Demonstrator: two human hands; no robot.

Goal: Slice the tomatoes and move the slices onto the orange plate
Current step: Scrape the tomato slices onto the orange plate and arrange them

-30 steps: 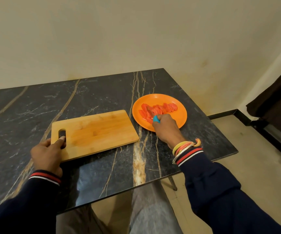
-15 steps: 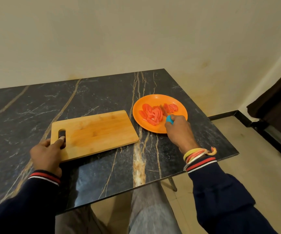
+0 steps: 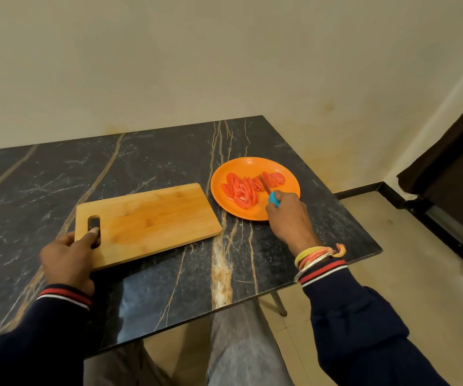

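Note:
An orange plate [image 3: 286,168] sits on the dark marble table [image 3: 155,160], right of a bare wooden cutting board [image 3: 155,215]. Several red tomato slices [image 3: 242,189] lie across the plate. My right hand [image 3: 290,218] is at the plate's near edge, closed around a knife with a blue handle [image 3: 274,198]; its short blade points up-left into the slices. My left hand [image 3: 67,257] grips the board's left end, thumb at the handle slot [image 3: 94,221]. No whole tomato is in view.
The table's right edge and near edge are close to my right wrist; beyond is beige floor [image 3: 391,274]. A dark curtain or furniture [image 3: 461,162] stands at far right. A plain wall runs behind the table. My legs show under the near edge.
My right hand with the knife moved from the plate's left near edge to its right near side. Slices were pushed left into a looser heap. Left hand and board stayed put.

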